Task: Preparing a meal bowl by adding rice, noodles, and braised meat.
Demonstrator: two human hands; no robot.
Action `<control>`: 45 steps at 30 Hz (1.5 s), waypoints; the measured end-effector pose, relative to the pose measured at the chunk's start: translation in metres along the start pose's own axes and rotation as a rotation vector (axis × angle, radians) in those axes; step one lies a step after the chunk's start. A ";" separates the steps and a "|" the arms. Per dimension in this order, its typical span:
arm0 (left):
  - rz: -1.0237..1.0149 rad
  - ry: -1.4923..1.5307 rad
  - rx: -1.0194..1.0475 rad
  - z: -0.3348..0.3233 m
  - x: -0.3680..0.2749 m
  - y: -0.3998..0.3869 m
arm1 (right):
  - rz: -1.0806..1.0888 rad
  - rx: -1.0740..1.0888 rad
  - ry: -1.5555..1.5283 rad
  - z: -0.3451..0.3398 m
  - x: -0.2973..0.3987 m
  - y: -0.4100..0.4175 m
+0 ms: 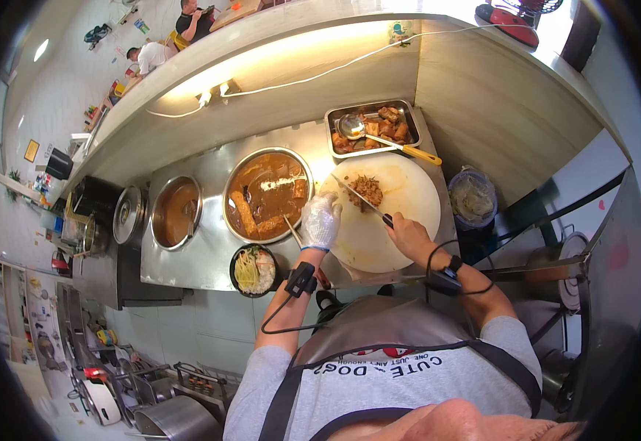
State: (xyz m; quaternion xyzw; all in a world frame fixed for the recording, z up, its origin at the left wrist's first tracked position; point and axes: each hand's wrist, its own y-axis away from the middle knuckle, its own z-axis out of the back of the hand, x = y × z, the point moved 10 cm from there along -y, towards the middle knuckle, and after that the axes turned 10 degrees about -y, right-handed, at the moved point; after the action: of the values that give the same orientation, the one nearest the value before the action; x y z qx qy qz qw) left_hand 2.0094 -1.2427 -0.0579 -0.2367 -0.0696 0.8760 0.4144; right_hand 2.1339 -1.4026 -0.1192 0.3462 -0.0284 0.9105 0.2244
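Observation:
My right hand (408, 234) is closed around the black handle of a kitchen knife (362, 197). Its blade lies across a heap of chopped meat (365, 192) on a round white cutting board (414, 204). My left hand (320, 220), in a clear plastic glove, rests at the board's left edge beside the large pot of brown stew (268, 193); whether it holds anything is unclear. A thin utensil leans from that pot past the glove. Near my left wrist stands a black bowl (253, 270) with white rice and shredded vegetables.
Behind the board, a steel tray (330, 140) holds braised pieces and a yellow-handled ladle (397, 144). A smaller sauce pot (177, 212) and a steel lid (129, 214) are at left. A lined bin (471, 198) stands at right. Two people sit beyond the partition (298, 55).

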 end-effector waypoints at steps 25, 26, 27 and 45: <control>0.213 -0.066 0.037 -0.080 0.063 -0.072 | -0.117 -0.094 -0.107 0.014 -0.025 0.008; 0.178 0.022 0.027 -0.086 0.065 -0.075 | -0.111 -0.099 -0.111 0.018 -0.020 0.011; 0.137 0.114 0.031 -0.086 0.056 -0.077 | -0.120 -0.105 -0.119 0.018 -0.020 0.016; 0.292 0.498 0.006 -0.069 0.081 -0.061 | -0.006 -0.031 -0.012 0.007 -0.031 0.018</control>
State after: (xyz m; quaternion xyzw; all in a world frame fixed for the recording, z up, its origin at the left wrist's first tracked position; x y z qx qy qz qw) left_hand 2.0398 -1.1466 -0.1278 -0.4507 0.0719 0.8415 0.2891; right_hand 2.1507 -1.4324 -0.1316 0.3483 -0.0430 0.9072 0.2321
